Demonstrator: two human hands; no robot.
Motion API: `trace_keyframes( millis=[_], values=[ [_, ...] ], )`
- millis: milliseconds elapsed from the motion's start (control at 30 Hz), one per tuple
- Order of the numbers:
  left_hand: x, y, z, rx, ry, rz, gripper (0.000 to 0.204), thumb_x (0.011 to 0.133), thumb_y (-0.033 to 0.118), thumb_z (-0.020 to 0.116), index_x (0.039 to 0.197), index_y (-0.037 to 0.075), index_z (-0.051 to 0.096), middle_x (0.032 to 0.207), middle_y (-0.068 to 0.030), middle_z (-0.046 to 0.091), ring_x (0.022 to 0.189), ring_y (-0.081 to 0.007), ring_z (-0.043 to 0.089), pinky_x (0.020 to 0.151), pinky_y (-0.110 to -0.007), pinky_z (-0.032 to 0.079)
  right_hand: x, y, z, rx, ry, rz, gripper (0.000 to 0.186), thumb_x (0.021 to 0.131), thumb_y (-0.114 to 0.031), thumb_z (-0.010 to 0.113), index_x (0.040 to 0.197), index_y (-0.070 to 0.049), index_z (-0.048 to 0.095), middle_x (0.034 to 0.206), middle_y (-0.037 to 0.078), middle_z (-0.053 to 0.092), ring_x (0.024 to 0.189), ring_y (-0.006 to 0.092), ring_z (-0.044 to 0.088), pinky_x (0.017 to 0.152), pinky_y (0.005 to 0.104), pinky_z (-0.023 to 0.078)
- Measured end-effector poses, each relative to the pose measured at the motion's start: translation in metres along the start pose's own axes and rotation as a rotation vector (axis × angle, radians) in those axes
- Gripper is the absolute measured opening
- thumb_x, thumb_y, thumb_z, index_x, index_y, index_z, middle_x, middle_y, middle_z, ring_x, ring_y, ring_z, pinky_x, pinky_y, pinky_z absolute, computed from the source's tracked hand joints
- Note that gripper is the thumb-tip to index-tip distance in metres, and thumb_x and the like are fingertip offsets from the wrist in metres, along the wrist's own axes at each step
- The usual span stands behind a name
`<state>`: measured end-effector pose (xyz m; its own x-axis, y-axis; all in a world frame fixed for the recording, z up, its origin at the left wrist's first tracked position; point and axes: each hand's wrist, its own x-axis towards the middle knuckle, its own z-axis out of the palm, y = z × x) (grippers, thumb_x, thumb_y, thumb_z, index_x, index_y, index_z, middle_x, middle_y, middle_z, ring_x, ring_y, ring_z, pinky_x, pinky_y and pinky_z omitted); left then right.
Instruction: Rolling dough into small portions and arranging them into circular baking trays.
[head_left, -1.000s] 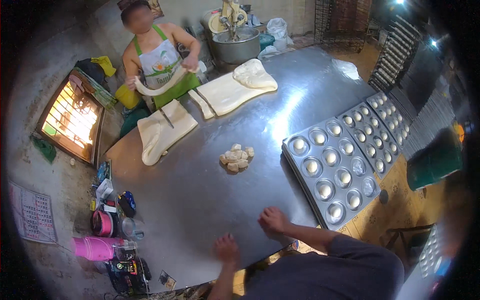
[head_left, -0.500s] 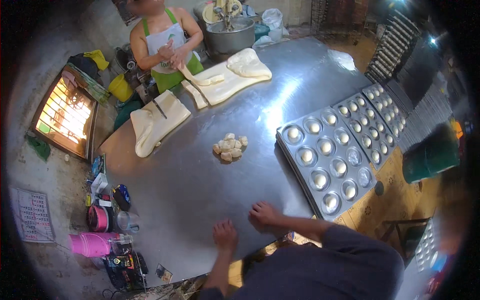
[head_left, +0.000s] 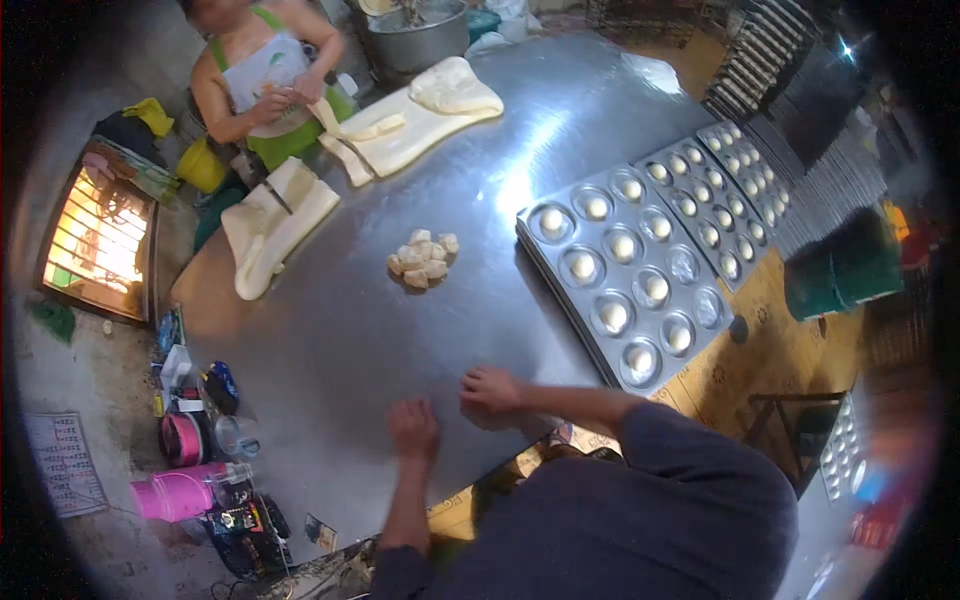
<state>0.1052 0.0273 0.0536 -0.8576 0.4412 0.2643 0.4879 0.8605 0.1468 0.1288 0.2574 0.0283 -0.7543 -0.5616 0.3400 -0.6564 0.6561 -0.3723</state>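
Everything on the table [head_left: 330, 380] is being carried upward and leftward in the view, apparently by a turn of the head. A strip of dough [head_left: 375, 128], stretched a second ago between the hands [head_left: 270, 105] of a co-worker [head_left: 250, 75], is now being rested partly on a large slab [head_left: 430, 125], its other end apparently being held up.

Against the table, little change is being shown by the person's left hand [head_left: 413, 428] and right hand [head_left: 492, 390]. Both are being kept low at the near side, backs upward, the right set slightly farther forward. The fingers are being kept bent; whether anything is being clasped or covered under either palm cannot be told, and the left is being blurred.

Small dough pieces [head_left: 412, 257] are being left untouched in a heap on the table, almost straight ahead of the left hand and ahead and leftward of the right. By a small margin, the shorter reach is being offered by the right hand. No clear long axis is being shown by the roughly round heap. Rightward, the nearest tray [head_left: 588, 234] is being slanted lengthwise from far left to near right, its near corner close to the right forearm [head_left: 580, 400].
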Motion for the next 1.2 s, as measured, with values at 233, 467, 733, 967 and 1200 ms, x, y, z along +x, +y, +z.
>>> trace_keyframes(
  millis=[233, 467, 733, 967, 1200],
  values=[
    [-0.121, -0.060, 0.017, -0.429, 0.146, -0.301, 0.015, 0.089, 0.015, 0.052, 0.098, 0.004, 0.057, 0.093, -0.0167, 0.056, 0.088, -0.0357, 0.053, 0.080, -0.046, 0.042, -0.071, 0.009, -0.031, -0.074, 0.053, 0.236, 0.024, 0.076, -0.024, 0.059, 0.091, -0.006, 0.054, 0.092, 0.011, 0.053, 0.087, 0.0264, 0.052, 0.072, 0.0416, 0.042],
    [-0.005, 0.004, -0.002, 0.093, -0.003, 0.118, 0.020, 0.088, 0.024, 0.055, 0.096, 0.005, 0.052, 0.087, -0.0135, 0.053, 0.083, -0.0339, 0.051, 0.081, -0.046, 0.040, 0.000, -0.021, -0.016, -0.139, -0.022, 0.102, 0.024, 0.076, -0.030, 0.061, 0.087, -0.010, 0.057, 0.088, 0.009, 0.052, 0.086, 0.0259, 0.052, 0.078, 0.0389, 0.043],
    [-0.031, -0.051, -0.036, -0.192, -0.171, 0.148, 0.043, 0.072, 0.024, 0.072, 0.105, 0.000, 0.057, 0.091, -0.0136, 0.057, 0.084, -0.0330, 0.055, 0.076, -0.042, 0.043, -0.034, -0.007, -0.040, 0.121, 0.115, 0.336, 0.022, 0.075, -0.022, 0.063, 0.088, -0.006, 0.057, 0.092, 0.010, 0.053, 0.087, 0.0283, 0.052, 0.076, 0.0402, 0.045],
    [0.062, 0.023, -0.013, -1.015, -0.258, -0.384, 0.032, 0.075, 0.002, 0.069, 0.105, 0.000, 0.058, 0.099, -0.0087, 0.062, 0.089, -0.0195, 0.061, 0.079, -0.031, 0.049, -0.095, -0.059, -0.154, 0.285, 0.674, 0.908, 0.023, 0.075, -0.012, 0.069, 0.096, -0.006, 0.062, 0.104, 0.013, 0.058, 0.098, 0.0275, 0.056, 0.082, 0.0380, 0.047],
    [0.160, 0.259, -0.037, -0.997, -0.181, 0.415, 0.034, 0.073, 0.013, 0.075, 0.104, 0.004, 0.063, 0.093, -0.0108, 0.064, 0.086, -0.0254, 0.060, 0.079, -0.037, 0.047, -0.224, -0.013, -0.265, -0.374, 1.156, 1.168, 0.034, 0.070, -0.005, 0.075, 0.101, -0.003, 0.062, 0.093, 0.013, 0.062, 0.083, 0.0285, 0.060, 0.075, 0.0356, 0.049]
  ],
)
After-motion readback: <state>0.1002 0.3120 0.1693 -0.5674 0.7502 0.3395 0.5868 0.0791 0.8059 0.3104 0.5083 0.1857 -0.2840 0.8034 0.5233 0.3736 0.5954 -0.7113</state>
